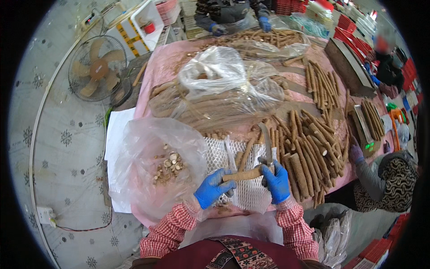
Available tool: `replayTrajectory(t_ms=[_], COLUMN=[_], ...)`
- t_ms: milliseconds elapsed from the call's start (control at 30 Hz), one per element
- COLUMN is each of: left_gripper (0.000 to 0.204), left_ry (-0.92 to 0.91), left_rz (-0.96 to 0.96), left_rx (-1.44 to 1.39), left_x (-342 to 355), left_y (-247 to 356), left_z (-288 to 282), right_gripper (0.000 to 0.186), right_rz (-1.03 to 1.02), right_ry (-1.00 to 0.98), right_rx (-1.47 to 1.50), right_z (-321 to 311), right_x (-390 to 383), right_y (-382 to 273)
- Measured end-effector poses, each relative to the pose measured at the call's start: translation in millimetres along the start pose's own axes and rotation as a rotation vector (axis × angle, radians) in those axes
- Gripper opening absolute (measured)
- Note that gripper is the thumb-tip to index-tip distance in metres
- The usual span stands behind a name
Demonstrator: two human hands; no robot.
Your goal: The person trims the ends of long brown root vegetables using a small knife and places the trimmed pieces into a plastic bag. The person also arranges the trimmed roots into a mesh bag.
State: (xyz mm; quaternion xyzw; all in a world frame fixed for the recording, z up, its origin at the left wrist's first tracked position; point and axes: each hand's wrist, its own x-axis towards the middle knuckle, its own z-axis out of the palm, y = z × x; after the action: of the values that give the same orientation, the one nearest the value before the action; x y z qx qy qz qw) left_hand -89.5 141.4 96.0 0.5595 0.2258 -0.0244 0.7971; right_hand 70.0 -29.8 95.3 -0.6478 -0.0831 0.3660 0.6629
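Observation:
My left hand (211,187), in a blue glove with greyish fingertips, is closed round one end of a short brown yam root (242,174). Closed on a knife (268,142), my right hand (277,184) is at the root's other end. The blade points away from me, and the handle is mostly hidden by the glove. White foam netting (253,197) lies beneath the root. Left of my hands, an open clear plastic bag (134,152) holds small pale cut root ends (172,162). A large pile of long yam roots (309,157) lies just beyond my right hand.
Plastic-wrapped roots (210,101) cover the middle of the pink-covered table (154,67). More roots (320,87) lie at the far right. A fan (98,68) stands left. Co-workers are across the table and at the right, one beside a scale (369,145).

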Motion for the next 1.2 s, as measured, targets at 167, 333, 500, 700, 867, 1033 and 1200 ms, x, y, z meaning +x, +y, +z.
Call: replayTrajectory(t_ms=[167,333,500,700,867,1033,1200], left_gripper=[0.031,0.034,0.035,0.03,0.034,0.029,0.017], left_ry=[0.186,0.486,0.485,0.683,0.715,0.786,0.86], left_rz=[0.153,0.314,0.332,0.38,0.328,0.297,0.201], left_rx=[-0.082,-0.14,-0.251,0.193,0.186,0.183,0.097], left_x=[-41.3,-57.4,-87.6,-117.6,-132.0,-141.2,-146.8], left_y=[7.3,-5.6,-5.6,-4.9,-16.9,-11.1,-23.2], left_z=[-19.5,-32.1,-64.7,-74.7,-87.5,-93.3,-108.0], right_gripper=[0.026,0.019,0.013,0.02,0.022,0.019,0.016], right_rz=[0.131,0.168,-0.038,-0.914,-1.025,-0.996,-0.943], right_ry=[-0.194,-0.272,-0.259,-0.318,-0.398,-0.413,-0.51], right_rx=[0.114,0.172,-0.215,-0.991,-1.16,-1.24,-1.216], right_z=[52.1,113.5,125.3,154.9,186.9,202.2,215.3], right_x=[-10.7,-21.8,-10.2,-18.5,-22.5,-21.8,-9.8], right_y=[4.8,29.4,31.9,-18.8,-18.9,-6.9,9.9])
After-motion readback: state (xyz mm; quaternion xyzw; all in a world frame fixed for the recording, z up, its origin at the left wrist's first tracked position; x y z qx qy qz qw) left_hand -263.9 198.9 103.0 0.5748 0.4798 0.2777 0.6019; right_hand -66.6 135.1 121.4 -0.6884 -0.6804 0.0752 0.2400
